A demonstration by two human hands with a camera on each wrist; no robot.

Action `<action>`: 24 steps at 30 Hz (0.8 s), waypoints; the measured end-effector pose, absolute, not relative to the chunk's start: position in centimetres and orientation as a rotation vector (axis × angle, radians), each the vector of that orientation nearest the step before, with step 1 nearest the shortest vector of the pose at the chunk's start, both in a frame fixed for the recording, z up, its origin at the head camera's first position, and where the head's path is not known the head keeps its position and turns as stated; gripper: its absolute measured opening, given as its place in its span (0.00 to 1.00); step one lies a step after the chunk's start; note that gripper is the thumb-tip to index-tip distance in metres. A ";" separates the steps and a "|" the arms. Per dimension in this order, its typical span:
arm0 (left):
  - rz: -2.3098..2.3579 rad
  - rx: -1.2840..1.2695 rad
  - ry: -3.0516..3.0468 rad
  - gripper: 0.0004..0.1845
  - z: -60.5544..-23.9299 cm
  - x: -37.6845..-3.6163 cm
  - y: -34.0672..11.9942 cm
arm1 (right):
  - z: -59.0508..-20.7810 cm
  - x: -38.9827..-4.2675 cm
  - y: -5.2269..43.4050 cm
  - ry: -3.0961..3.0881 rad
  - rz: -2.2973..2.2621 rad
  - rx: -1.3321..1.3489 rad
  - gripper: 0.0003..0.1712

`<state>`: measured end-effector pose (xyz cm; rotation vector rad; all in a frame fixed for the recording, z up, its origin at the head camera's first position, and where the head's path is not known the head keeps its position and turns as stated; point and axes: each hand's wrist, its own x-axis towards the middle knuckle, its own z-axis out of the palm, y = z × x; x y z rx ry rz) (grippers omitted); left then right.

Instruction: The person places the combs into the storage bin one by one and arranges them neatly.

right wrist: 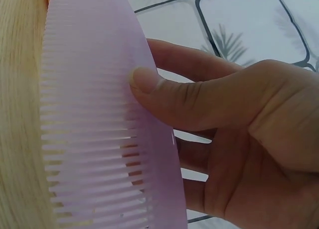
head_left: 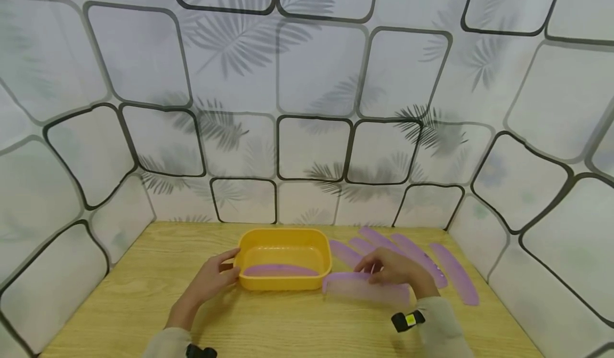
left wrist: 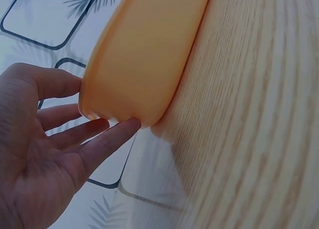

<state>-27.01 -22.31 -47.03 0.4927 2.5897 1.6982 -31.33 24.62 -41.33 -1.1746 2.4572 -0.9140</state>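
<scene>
My left hand (head_left: 216, 275) rests its fingertips against the left end of a yellow plastic container (head_left: 283, 283). Up close in the left wrist view, the fingers (left wrist: 112, 142) touch the container's end wall and reach its rim, fairly straight. A purple comb (head_left: 280, 270) lies inside, along the near wall. Just right of the container, my right hand (head_left: 393, 267) holds another purple comb (head_left: 366, 289). The right wrist view has the thumb (right wrist: 164, 97) on one face of that comb's spine and fingers behind it. Its teeth point toward the table.
Several more purple combs lie on the table behind and right of my right hand, including one at the far right (head_left: 455, 275). The wooden table (head_left: 268, 326) meets patterned curtain-like walls (head_left: 316, 150) at the back and both sides.
</scene>
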 end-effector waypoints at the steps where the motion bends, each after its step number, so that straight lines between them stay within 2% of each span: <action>1: 1.701 0.496 2.585 0.35 -47.0 -27.0 -22.3 | -41.2 -31.3 24.6 2.456 -0.911 -1.170 0.16; 24: 1.677 0.458 2.598 0.33 -47.1 -27.2 -22.2 | -38.7 -32.2 22.6 2.499 -0.905 -1.268 0.14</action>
